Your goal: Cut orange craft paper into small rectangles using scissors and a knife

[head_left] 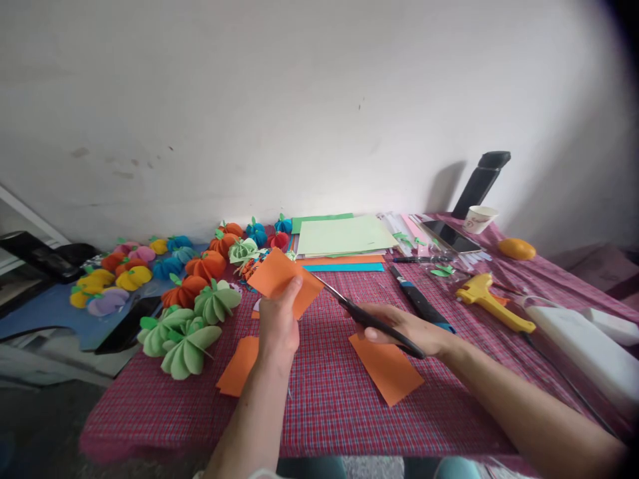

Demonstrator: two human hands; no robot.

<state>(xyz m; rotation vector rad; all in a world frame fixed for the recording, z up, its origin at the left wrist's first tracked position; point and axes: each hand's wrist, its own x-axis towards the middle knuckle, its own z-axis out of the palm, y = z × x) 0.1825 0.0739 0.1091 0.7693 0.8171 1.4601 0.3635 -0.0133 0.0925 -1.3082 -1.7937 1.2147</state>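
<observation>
My left hand [279,319] grips a piece of orange paper [279,274] and holds it up over the table, thumb on its near face. In my right hand [394,326] is a pair of scissors [367,315] with black handles. The tips of the blades meet the right edge of the paper; I cannot tell how far they are apart. Below my right hand lies another orange paper piece [387,372] on the checked cloth [324,399]. More orange paper [240,366] rests beside my left wrist, partly hidden by it.
Green paper pumpkins [184,349] and orange ones [184,291] stand at left. Stacked coloured sheets [344,236] lie against the wall. To the right are a box cutter [422,303], a yellow glue gun [494,303], a phone [449,236], a paper cup [479,219] and a black bottle [480,185].
</observation>
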